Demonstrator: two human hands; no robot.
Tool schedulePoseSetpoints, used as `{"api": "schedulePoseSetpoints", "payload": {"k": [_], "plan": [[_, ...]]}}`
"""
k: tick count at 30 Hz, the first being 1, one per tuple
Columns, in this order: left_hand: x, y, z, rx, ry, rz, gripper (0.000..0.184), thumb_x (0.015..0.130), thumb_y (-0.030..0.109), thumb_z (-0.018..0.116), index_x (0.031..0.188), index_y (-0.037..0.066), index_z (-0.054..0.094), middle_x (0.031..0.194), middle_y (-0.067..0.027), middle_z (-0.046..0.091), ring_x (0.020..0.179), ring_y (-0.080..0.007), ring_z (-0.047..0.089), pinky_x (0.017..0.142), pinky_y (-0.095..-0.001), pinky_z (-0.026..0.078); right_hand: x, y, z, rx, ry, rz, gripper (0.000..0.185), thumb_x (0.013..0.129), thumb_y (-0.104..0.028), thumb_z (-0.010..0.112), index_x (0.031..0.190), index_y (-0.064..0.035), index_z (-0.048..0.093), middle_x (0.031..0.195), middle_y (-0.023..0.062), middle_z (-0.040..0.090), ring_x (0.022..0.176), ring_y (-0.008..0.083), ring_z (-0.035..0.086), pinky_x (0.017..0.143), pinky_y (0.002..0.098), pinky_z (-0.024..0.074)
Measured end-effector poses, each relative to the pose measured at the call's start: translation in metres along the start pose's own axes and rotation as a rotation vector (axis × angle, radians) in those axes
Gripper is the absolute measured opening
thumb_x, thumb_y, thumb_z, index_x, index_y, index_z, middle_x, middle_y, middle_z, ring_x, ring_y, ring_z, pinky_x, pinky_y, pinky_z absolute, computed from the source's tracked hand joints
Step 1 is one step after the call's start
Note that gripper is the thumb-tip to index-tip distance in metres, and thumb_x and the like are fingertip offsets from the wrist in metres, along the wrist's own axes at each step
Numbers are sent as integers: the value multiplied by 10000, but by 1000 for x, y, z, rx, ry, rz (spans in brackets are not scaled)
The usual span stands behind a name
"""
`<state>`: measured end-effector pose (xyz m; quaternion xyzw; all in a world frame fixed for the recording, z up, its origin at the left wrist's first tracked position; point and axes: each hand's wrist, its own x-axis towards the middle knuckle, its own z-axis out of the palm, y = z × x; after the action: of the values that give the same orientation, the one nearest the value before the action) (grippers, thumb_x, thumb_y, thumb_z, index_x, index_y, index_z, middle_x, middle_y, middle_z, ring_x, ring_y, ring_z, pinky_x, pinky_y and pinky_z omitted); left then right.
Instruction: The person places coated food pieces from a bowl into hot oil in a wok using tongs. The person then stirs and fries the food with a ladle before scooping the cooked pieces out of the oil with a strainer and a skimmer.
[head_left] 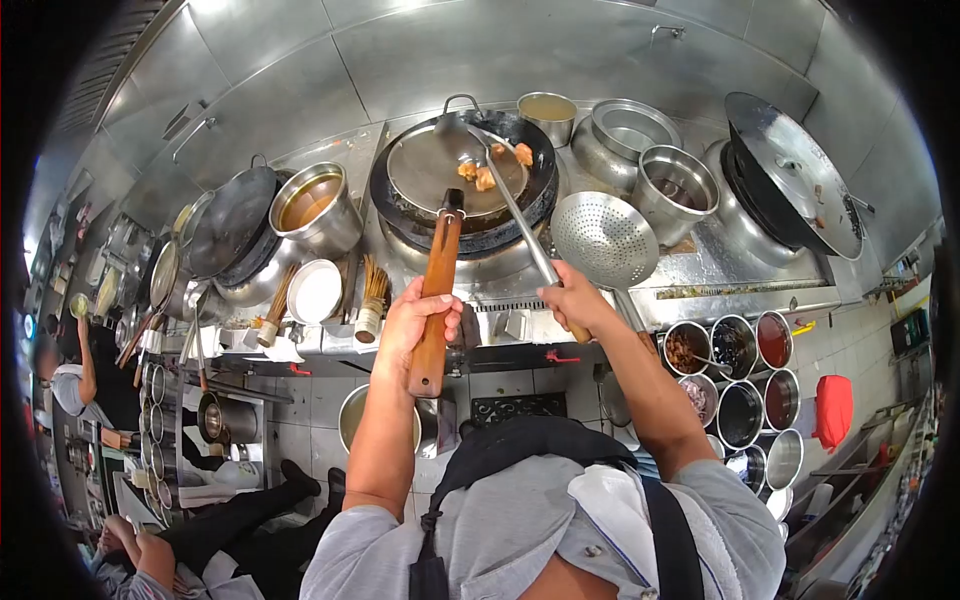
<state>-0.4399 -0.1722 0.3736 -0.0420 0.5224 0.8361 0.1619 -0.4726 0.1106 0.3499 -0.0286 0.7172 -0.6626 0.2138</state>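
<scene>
My left hand (425, 318) is wrapped around the brown wooden handle of a wok (420, 172), which sits on the middle burner. A few orange-brown pieces of food (484, 178) lie in the wok, towards its right side. My right hand (578, 300) grips a long-handled ladle (520, 218) near its wooden end. The ladle's shaft slants up and left across the wok, and its bowl is over the far part of the pan, blurred. Just right of the wok, close to my right hand, lies a perforated strainer (606, 238).
A pot of brownish liquid (312, 204) and two bamboo brushes (372, 300) stand left of the wok. Metal pots (678, 182) and a tilted wok (800, 170) are at right. Several seasoning containers (740, 412) stand lower right. Other people (85, 395) are at far left.
</scene>
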Motion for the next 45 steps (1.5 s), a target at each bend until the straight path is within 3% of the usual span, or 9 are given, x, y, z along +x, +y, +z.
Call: {"api": "schedulePoseSetpoints", "payload": {"k": [12, 13, 16, 20, 23, 27, 30, 33, 45], "plan": [[-9, 8, 3, -34, 67, 40, 376, 883, -8, 591, 1229, 25, 449, 833, -127, 617, 611, -165, 563, 498, -288, 463, -91, 18, -15, -252, 194, -169, 605, 915, -89, 592, 1471, -52, 355, 821, 72, 627, 573, 191, 592, 588, 342, 512], [-11, 10, 1, -29, 77, 37, 380, 881, -11, 591, 1229, 24, 445, 828, -127, 616, 608, -167, 563, 495, -288, 463, -100, 22, -31, -504, 257, -370, 623, 913, -95, 610, 1476, -61, 347, 830, 90, 655, 573, 204, 610, 577, 356, 516], [-8, 11, -8, 33, 51, 43, 366, 862, -14, 604, 1182, 19, 430, 802, -123, 604, 605, -177, 581, 498, -318, 491, -145, -34, -62, -940, 288, 7, 661, 899, -141, 647, 1483, -86, 342, 888, 191, 713, 719, 343, 697, 702, 446, 536], [-13, 12, 1, 52, 13, 35, 395, 858, -26, 605, 1205, 15, 420, 799, -128, 603, 590, -182, 581, 486, -314, 491, -124, -55, -65, -1385, 243, -38, 695, 849, -68, 606, 1489, -127, 341, 828, 273, 663, 738, 485, 635, 696, 553, 486], [-13, 9, 12, 104, 27, 45, 426, 847, -49, 606, 1230, -2, 425, 795, -131, 606, 582, -184, 580, 487, -315, 497, -77, -18, -64, -1383, 258, -203, 685, 878, -112, 605, 1500, -85, 317, 773, 222, 667, 644, 391, 658, 616, 517, 507], [-16, 10, 5, 82, 31, 40, 421, 858, -35, 596, 1242, 0, 428, 813, -132, 609, 589, -175, 571, 488, -308, 482, -72, -25, -43, -234, -34, 99, 692, 913, -136, 628, 1520, -93, 298, 693, 26, 502, 465, 102, 471, 426, 286, 402], [-19, 13, 3, 28, 5, 10, 418, 866, -21, 592, 1251, 4, 432, 829, -134, 612, 595, -168, 563, 490, -300, 469, -67, -19, -35, 241, -136, 152, 626, 925, -115, 608, 1495, -102, 348, 709, -1, 495, 435, 74, 433, 388, 248, 355], [-19, 15, 6, 10, -4, 9, 414, 871, -15, 588, 1255, 7, 437, 837, -135, 613, 598, -165, 560, 491, -293, 463, -72, -16, -20, -214, -4, 6, 641, 934, -110, 607, 1509, -94, 324, 737, 5, 518, 429, 72, 423, 387, 242, 352], [-28, 10, 1, 33, 27, 0, 374, 863, -14, 607, 1202, 21, 451, 818, -113, 615, 609, -161, 569, 506, -298, 482, -125, -41, -21, -154, 90, -70, 659, 931, -81, 606, 1520, -114, 313, 845, 6, 539, 492, 65, 445, 435, 246, 383]]}}
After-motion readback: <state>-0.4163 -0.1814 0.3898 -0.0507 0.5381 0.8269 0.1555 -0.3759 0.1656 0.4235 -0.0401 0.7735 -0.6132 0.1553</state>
